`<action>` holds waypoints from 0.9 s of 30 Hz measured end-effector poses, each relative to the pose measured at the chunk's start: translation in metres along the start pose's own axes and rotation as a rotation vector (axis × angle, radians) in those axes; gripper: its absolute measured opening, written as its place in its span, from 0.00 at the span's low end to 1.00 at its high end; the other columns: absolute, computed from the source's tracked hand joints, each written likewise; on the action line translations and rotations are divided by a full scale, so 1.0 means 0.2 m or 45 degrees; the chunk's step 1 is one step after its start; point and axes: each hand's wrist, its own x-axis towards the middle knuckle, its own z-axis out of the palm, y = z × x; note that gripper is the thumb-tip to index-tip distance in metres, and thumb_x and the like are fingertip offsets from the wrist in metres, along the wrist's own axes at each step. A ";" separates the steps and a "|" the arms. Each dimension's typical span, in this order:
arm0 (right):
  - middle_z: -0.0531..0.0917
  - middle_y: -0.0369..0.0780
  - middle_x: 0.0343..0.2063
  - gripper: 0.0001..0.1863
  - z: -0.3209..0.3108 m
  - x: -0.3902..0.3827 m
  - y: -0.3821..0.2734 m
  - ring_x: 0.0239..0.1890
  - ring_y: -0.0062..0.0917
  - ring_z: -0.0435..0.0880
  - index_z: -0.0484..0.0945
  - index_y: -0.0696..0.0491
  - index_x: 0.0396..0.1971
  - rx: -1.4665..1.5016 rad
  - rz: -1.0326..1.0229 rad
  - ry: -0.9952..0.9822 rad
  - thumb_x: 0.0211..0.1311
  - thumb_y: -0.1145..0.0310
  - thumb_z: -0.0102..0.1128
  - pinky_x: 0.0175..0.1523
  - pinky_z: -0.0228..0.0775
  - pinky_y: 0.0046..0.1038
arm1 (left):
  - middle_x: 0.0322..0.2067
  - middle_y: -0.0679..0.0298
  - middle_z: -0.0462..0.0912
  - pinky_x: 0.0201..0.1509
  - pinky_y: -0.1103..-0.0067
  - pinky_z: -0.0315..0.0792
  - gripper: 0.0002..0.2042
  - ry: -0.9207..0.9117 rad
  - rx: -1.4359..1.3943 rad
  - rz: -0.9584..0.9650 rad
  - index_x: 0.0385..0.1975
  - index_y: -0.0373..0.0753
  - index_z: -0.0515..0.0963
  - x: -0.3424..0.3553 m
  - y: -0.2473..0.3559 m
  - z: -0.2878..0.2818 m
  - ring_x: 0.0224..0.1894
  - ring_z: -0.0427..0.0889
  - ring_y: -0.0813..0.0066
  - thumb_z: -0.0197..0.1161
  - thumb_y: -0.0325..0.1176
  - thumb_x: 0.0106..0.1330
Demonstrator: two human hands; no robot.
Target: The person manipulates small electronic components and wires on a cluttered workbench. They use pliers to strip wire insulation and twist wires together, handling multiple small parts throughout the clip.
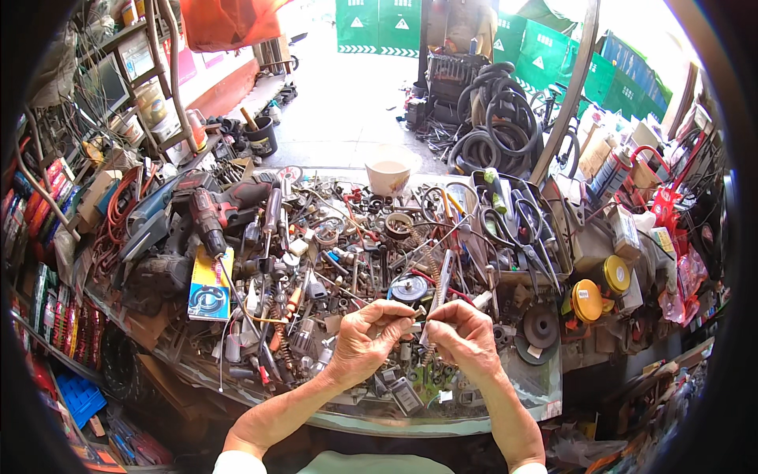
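Nearest, the glass-topped table (546,387) shows its curved front edge, with a small grey box (407,396) lying just inside it. Above the clutter, the left hand (369,338) pinches a small part (419,312) between thumb and finger; the part sits in the narrow space between both hands' fingertips. Beside it, the right hand (466,336) has its fingers drawn in close, though I cannot tell whether it grips anything. Just past the hands lies a round disc (409,288), with a booklet (210,294) well to the left and a yellow lid (587,301) to the right. Farther back rest a drill (212,217) on the left and scissors (534,257) on the right. Beyond them stands a bowl (388,180) at the far edge, then black tyres (505,118) and green barriers (379,28).
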 end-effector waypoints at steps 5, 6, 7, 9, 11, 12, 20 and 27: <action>0.80 0.33 0.23 0.09 0.00 0.01 -0.01 0.14 0.08 0.68 0.80 0.58 0.41 0.087 0.085 0.060 0.69 0.67 0.62 0.17 0.54 0.13 | 0.39 0.63 0.85 0.46 0.83 0.80 0.09 -0.064 0.060 0.121 0.46 0.33 0.80 0.00 -0.05 0.00 0.41 0.84 0.80 0.62 0.19 0.68; 0.80 0.33 0.23 0.09 0.00 0.01 0.00 0.14 0.08 0.68 0.80 0.58 0.40 0.067 0.105 0.060 0.69 0.67 0.62 0.17 0.54 0.13 | 0.39 0.63 0.85 0.45 0.83 0.79 0.09 -0.105 0.073 0.139 0.45 0.32 0.80 -0.01 -0.06 0.00 0.41 0.84 0.80 0.63 0.19 0.67; 0.80 0.33 0.23 0.10 0.01 0.01 0.01 0.14 0.08 0.68 0.81 0.58 0.40 0.046 0.124 0.060 0.69 0.66 0.62 0.17 0.54 0.13 | 0.40 0.62 0.85 0.44 0.84 0.79 0.09 -0.145 0.086 0.157 0.45 0.32 0.80 -0.01 -0.07 0.00 0.42 0.84 0.81 0.63 0.19 0.67; 0.78 0.31 0.21 0.09 0.01 0.00 0.02 0.14 0.07 0.66 0.81 0.57 0.36 0.020 0.059 0.091 0.70 0.65 0.63 0.17 0.52 0.13 | 0.39 0.64 0.84 0.45 0.84 0.78 0.09 -0.154 0.214 0.145 0.46 0.32 0.80 -0.01 -0.03 0.00 0.41 0.84 0.81 0.64 0.20 0.66; 0.77 0.30 0.20 0.09 0.00 0.01 0.01 0.14 0.07 0.66 0.82 0.57 0.34 -0.057 0.019 0.142 0.70 0.66 0.62 0.17 0.51 0.12 | 0.38 0.65 0.85 0.44 0.84 0.78 0.10 -0.112 0.170 0.060 0.46 0.33 0.80 0.00 -0.02 0.01 0.39 0.83 0.82 0.64 0.21 0.66; 0.76 0.29 0.19 0.09 0.00 0.01 0.00 0.14 0.06 0.65 0.81 0.56 0.34 0.035 0.034 0.153 0.70 0.66 0.63 0.17 0.51 0.12 | 0.38 0.64 0.85 0.43 0.84 0.78 0.09 -0.090 0.084 0.035 0.46 0.34 0.80 0.01 -0.03 0.01 0.39 0.83 0.83 0.64 0.22 0.67; 0.84 0.37 0.23 0.12 -0.04 0.02 0.04 0.26 0.16 0.79 0.83 0.58 0.35 -0.878 -0.253 0.260 0.64 0.63 0.66 0.32 0.71 0.23 | 0.44 0.57 0.85 0.55 0.74 0.80 0.14 -0.081 -0.731 -0.280 0.51 0.29 0.78 0.06 -0.01 -0.10 0.47 0.84 0.71 0.64 0.22 0.66; 0.84 0.35 0.28 0.15 -0.04 0.03 0.05 0.27 0.14 0.79 0.80 0.59 0.48 -0.546 -0.148 0.284 0.67 0.66 0.63 0.31 0.70 0.19 | 0.45 0.56 0.85 0.58 0.72 0.79 0.16 -0.101 -0.784 -0.313 0.52 0.29 0.78 0.06 -0.02 -0.10 0.48 0.84 0.70 0.65 0.19 0.64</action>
